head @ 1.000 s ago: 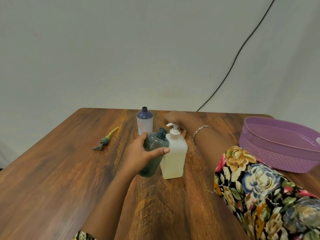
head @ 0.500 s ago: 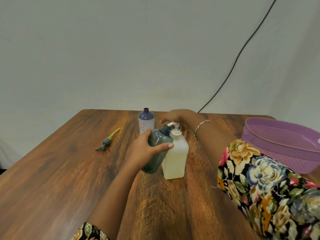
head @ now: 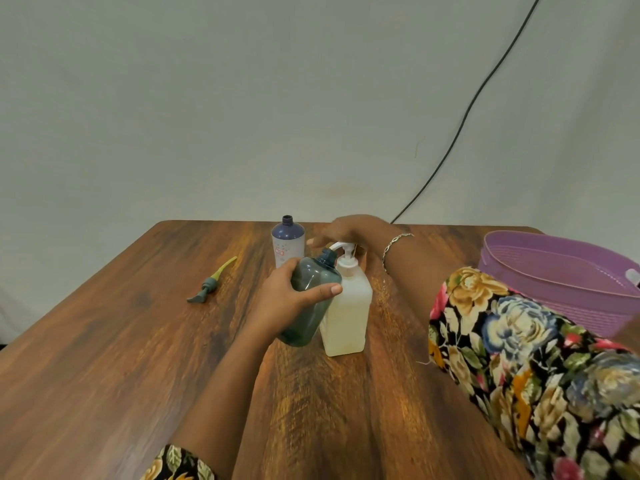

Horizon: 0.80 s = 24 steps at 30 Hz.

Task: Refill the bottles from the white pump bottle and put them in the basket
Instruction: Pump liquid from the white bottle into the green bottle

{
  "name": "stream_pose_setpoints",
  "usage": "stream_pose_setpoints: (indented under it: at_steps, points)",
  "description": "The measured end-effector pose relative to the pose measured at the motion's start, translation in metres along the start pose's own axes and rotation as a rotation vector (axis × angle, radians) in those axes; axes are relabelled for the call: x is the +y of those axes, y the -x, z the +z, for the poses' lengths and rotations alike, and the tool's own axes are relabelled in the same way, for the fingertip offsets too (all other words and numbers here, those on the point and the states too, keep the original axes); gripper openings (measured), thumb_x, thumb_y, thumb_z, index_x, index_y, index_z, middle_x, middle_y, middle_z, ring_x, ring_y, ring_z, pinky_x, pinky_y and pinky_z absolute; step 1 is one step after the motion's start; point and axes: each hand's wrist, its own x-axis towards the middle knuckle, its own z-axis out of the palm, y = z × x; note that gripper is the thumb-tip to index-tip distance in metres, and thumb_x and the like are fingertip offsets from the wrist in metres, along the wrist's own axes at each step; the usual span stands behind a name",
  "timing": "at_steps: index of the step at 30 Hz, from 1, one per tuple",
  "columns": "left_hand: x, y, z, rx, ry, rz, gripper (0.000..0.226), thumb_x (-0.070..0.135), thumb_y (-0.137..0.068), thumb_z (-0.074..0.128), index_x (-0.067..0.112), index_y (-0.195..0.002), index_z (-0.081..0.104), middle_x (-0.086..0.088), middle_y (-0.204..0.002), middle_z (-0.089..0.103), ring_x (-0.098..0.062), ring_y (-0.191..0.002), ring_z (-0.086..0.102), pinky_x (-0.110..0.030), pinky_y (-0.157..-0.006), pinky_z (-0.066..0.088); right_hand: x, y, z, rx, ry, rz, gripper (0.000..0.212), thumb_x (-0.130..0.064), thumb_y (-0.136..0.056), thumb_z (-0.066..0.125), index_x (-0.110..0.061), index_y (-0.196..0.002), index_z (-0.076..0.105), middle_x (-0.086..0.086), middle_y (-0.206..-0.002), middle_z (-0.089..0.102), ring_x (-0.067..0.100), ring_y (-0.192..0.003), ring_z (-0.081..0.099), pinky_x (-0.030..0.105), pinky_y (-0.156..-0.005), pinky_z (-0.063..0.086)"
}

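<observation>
The left hand (head: 287,299) grips a tilted teal bottle (head: 308,322), its neck under the spout of the white pump bottle (head: 348,313). The right hand (head: 349,230) lies flat-fingered over the pump head. Behind stands an uncapped purple-shouldered bottle (head: 288,242); a loose green pump nozzle (head: 211,282) lies to the left, and the purple basket (head: 554,289) sits well apart to the right.

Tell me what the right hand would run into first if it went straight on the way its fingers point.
Probably the purple-topped bottle: the right hand, over the head of the white pump bottle, points left toward it. Depth is unclear, so it might pass just in front.
</observation>
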Motion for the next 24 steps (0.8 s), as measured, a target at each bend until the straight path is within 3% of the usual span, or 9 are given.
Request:
stream_pose_setpoints:
  at_steps: [4, 6, 8, 9, 11, 13, 17, 20, 24]
  points:
    - [0.003, 0.001, 0.001, 0.015, -0.010, 0.006, 0.066, 0.043, -0.072, 0.071, 0.019, -0.129, 0.046, 0.003, -0.118, 0.053, -0.019, -0.109, 0.054, -0.025, -0.083, 0.045, -0.003, 0.006, -0.003, -0.015, 0.014, 0.020, 0.060, -0.042, -0.098, 0.040, 0.003, -0.138, 0.034, 0.023, -0.137, 0.045, 0.037, -0.117, 0.050, 0.037, -0.082, 0.040]
    - [0.003, 0.001, 0.001, 0.016, -0.018, 0.007, 0.068, 0.046, -0.070, 0.071, 0.020, -0.128, 0.046, 0.005, -0.116, 0.053, -0.018, -0.107, 0.054, -0.022, -0.078, 0.045, -0.002, 0.004, -0.001, 0.007, -0.021, 0.016, 0.058, -0.040, -0.099, 0.039, 0.002, -0.138, 0.035, 0.021, -0.138, 0.044, 0.036, -0.121, 0.047, 0.037, -0.081, 0.039]
    - [0.003, 0.001, 0.000, -0.002, -0.002, 0.010, 0.073, 0.054, -0.062, 0.067, 0.021, -0.124, 0.047, 0.005, -0.116, 0.054, -0.017, -0.106, 0.054, -0.018, -0.076, 0.045, 0.000, 0.001, 0.003, 0.019, -0.002, -0.004, 0.049, -0.034, -0.100, 0.039, 0.001, -0.135, 0.040, 0.018, -0.128, 0.052, 0.032, -0.111, 0.053, 0.034, -0.080, 0.037]
    - [0.003, 0.000, 0.000, -0.011, 0.010, 0.011, 0.073, 0.056, -0.058, 0.065, 0.023, -0.121, 0.047, 0.004, -0.115, 0.054, -0.017, -0.105, 0.054, -0.018, -0.076, 0.045, 0.001, -0.002, 0.004, 0.029, 0.047, -0.017, 0.043, -0.030, -0.101, 0.040, 0.001, -0.130, 0.045, 0.016, -0.113, 0.057, 0.029, -0.097, 0.056, 0.033, -0.078, 0.037]
    - [0.002, -0.001, -0.001, -0.019, 0.018, 0.014, 0.066, 0.055, -0.059, 0.065, 0.027, -0.115, 0.046, 0.006, -0.112, 0.054, -0.016, -0.104, 0.055, -0.018, -0.075, 0.045, 0.001, -0.007, 0.005, 0.065, 0.177, -0.009, 0.029, -0.024, -0.099, 0.043, 0.002, -0.105, 0.057, 0.010, -0.080, 0.051, 0.021, -0.067, 0.049, 0.030, -0.068, 0.039]
    - [0.000, -0.002, -0.002, -0.025, 0.019, 0.019, 0.060, 0.052, -0.063, 0.067, 0.027, -0.114, 0.046, 0.006, -0.110, 0.055, -0.015, -0.102, 0.055, -0.017, -0.073, 0.044, 0.000, -0.010, 0.007, 0.091, 0.269, 0.007, 0.027, -0.022, -0.099, 0.044, -0.001, -0.085, 0.054, 0.008, -0.072, 0.044, 0.019, -0.060, 0.044, 0.030, -0.062, 0.039]
    - [0.002, -0.001, -0.005, -0.034, 0.027, 0.030, 0.068, 0.053, -0.059, 0.065, 0.023, -0.118, 0.049, 0.004, -0.111, 0.057, -0.015, -0.100, 0.057, -0.019, -0.073, 0.045, -0.002, -0.007, 0.005, 0.090, 0.173, -0.015, 0.024, -0.025, -0.099, 0.043, -0.004, -0.108, 0.052, 0.012, -0.083, 0.051, 0.022, -0.065, 0.048, 0.032, -0.066, 0.041]
    - [0.009, -0.004, -0.009, -0.035, 0.048, 0.044, 0.071, 0.054, -0.059, 0.068, 0.020, -0.119, 0.051, 0.002, -0.111, 0.059, -0.016, -0.100, 0.058, -0.021, -0.074, 0.046, -0.004, 0.005, -0.005, 0.044, -0.055, -0.039, 0.045, -0.033, -0.100, 0.039, 0.002, -0.127, 0.047, 0.017, -0.114, 0.055, 0.028, -0.084, 0.051, 0.035, -0.077, 0.041]
    - [0.005, -0.001, -0.007, -0.037, 0.049, 0.023, 0.073, 0.056, -0.059, 0.073, 0.019, -0.119, 0.053, 0.001, -0.112, 0.060, -0.017, -0.101, 0.058, -0.026, -0.079, 0.049, -0.003, 0.010, -0.002, 0.035, -0.047, -0.043, 0.050, -0.036, -0.100, 0.039, 0.004, -0.130, 0.043, 0.018, -0.113, 0.056, 0.021, -0.066, 0.047, 0.034, -0.074, 0.041]
